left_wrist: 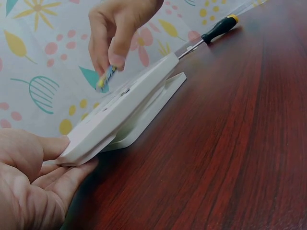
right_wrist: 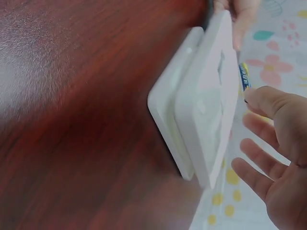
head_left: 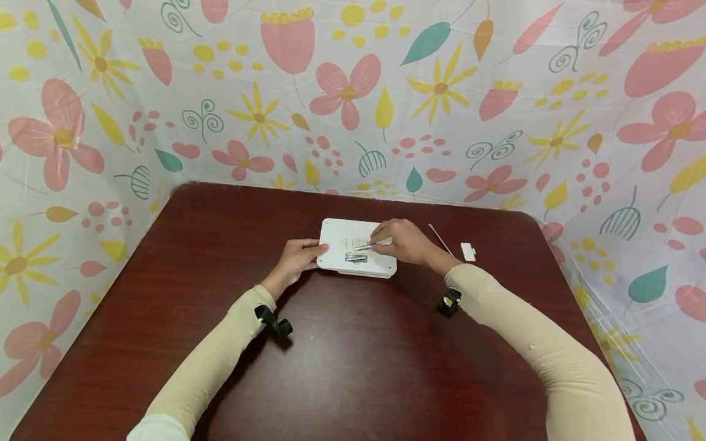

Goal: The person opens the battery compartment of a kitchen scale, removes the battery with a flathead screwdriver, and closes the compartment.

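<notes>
A flat white device (head_left: 333, 228) with rounded corners lies on a wooden table, its battery compartment (head_left: 355, 258) facing up. A second white panel (left_wrist: 158, 112) sits beneath its body at an angle. My left hand (head_left: 298, 258) grips the device's left edge, thumb on top and fingers underneath. Between thumb and fingertip my right hand (head_left: 405, 241) pinches a small cylindrical battery (left_wrist: 106, 78), blue and yellow, just above the compartment. At least one battery shows inside the compartment in the head view. The right hand's other fingers are spread apart in the right wrist view.
To the right of the device lies a screwdriver (left_wrist: 219, 29) with a black and yellow handle. A small white cover (head_left: 467, 252) with a tab rests farther right. Flower-printed cloth (head_left: 347, 92) hangs behind the table (head_left: 331, 367) and along its sides.
</notes>
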{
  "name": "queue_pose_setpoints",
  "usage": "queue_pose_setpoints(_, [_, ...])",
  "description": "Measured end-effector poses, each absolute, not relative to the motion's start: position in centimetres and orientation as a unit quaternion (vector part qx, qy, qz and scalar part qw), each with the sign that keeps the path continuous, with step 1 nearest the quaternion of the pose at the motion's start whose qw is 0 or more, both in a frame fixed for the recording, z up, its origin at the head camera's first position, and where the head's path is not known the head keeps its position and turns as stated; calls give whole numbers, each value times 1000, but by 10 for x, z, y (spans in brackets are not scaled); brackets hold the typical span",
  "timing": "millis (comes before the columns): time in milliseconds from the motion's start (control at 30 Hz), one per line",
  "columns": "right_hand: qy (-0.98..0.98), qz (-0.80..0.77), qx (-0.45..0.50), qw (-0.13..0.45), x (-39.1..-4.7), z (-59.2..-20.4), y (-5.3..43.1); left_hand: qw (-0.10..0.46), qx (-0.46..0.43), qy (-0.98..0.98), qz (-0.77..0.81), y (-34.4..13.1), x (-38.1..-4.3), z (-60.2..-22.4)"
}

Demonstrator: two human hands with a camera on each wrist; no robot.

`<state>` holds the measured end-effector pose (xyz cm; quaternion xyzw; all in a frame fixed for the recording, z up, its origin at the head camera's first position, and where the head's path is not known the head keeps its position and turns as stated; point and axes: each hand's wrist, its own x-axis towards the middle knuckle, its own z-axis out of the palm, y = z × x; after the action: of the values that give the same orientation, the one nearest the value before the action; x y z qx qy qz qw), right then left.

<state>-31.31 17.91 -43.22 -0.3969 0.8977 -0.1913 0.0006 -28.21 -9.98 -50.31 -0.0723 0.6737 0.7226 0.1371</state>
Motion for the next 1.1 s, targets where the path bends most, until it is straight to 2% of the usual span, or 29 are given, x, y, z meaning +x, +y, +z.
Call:
queue_pose_setpoints(233, [901,-220,-373,-19,-320,-409,221,135,-70,673,724,-101,-283,-502])
queue_pose_setpoints(433, [932,-234,-277,-5,-330,-403,270,139,-75,673,722,-100,-283,-503])
queue_pose_setpoints(700, [940,-226,-256,2,-342,-426,305,142,-73,673,722,-100,-283,-505])
queue_pose_setpoints(900, [944,-203,-259,15,-346,-454,309,140,-73,672,723,-101,-282,-507])
queue_pose_setpoints(1100, [941,-197,-276,20,-345,-465,310,138,-67,672,725,-99,-283,-507])
